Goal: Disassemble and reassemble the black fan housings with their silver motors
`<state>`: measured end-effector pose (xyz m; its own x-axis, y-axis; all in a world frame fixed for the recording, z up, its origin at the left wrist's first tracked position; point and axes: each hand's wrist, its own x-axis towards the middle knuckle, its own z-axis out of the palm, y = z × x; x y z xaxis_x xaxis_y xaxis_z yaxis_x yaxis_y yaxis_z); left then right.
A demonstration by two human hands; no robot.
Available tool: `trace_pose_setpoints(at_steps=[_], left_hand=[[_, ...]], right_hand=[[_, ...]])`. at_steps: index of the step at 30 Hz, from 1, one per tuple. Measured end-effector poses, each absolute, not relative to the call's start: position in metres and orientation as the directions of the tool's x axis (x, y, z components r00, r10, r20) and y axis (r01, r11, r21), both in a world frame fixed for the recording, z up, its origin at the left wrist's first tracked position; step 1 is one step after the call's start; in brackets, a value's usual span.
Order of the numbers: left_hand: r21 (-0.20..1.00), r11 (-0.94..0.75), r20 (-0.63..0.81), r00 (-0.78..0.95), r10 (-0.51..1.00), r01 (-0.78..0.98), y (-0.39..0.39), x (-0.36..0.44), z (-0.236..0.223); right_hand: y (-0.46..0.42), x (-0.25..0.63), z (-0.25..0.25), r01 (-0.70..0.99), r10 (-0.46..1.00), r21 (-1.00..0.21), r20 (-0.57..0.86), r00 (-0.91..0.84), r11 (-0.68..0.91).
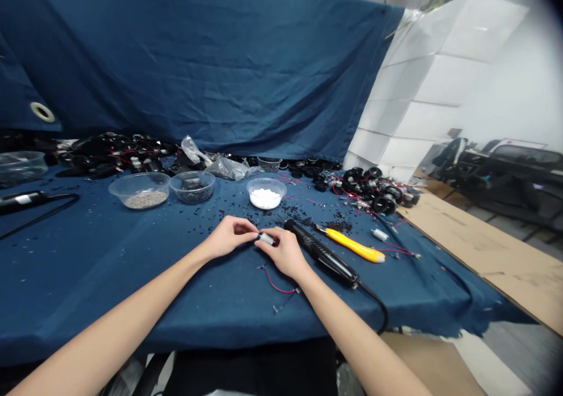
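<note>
Near the middle of the blue-covered table, my right hand [287, 253] grips a small silver motor [266, 239] lying sideways between thumb and fingers. My left hand [230, 237] meets it at its left end with thumb and fingertips pinched together. Whatever small piece those fingertips hold, if any, is too small to make out. A black corded power tool [324, 255], perhaps an electric screwdriver, lies just right of my right hand. Beyond it rests a yellow-handled knife [354, 244]. Below my hands lies a red wire [278, 287] with small metal ends.
Clear bowls stand behind my hands: one of white pieces [265, 193], one of black parts [192, 186], one of greyish pieces [141, 190]. Black parts with wires [372, 188] are heaped at right, more [114, 152] at back left. Another motor [379, 234] lies at right.
</note>
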<state>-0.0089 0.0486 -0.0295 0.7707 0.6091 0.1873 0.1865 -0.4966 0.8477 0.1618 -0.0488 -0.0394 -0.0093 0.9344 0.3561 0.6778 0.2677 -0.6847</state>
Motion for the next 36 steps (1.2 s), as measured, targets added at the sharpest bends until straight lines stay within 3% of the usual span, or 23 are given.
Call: trace_pose_setpoints(at_steps=[10,17,21,25,30,33,36], left_hand=[[0.677,-0.681,0.205,0.817,0.539,0.280,0.029,-0.003,-0.019],[0.650,-0.699,0.160,0.845,0.510,0.299,0.032,-0.004,-0.018],[0.658,-0.685,0.175,0.822,0.542,0.312,0.031,-0.004,-0.017],[0.699,-0.636,0.191,0.771,0.607,0.327,0.034,-0.005,-0.017],[0.805,-0.517,0.202,0.685,0.700,0.291,0.051,-0.013,-0.014],[0.854,-0.470,0.244,0.625,0.742,0.225,0.057,-0.021,-0.006],[0.873,-0.465,0.311,0.566,0.763,0.149,0.056,-0.024,0.001]], right_hand=[[-0.053,0.169,-0.038,0.731,0.931,-0.606,0.349,-0.111,0.314],[-0.054,0.172,-0.035,0.655,0.924,-0.671,0.363,-0.116,0.346],[-0.059,0.172,-0.024,0.584,0.908,-0.745,0.419,0.030,0.324],[-0.084,0.147,-0.004,0.443,0.881,-0.840,0.431,0.197,0.312],[-0.108,0.088,-0.010,0.091,0.988,-0.985,0.149,0.032,0.146],[-0.089,0.076,-0.021,-0.098,0.994,-0.993,0.055,0.099,0.065],[-0.055,0.086,-0.018,-0.176,0.964,-0.974,0.099,0.245,0.145]])
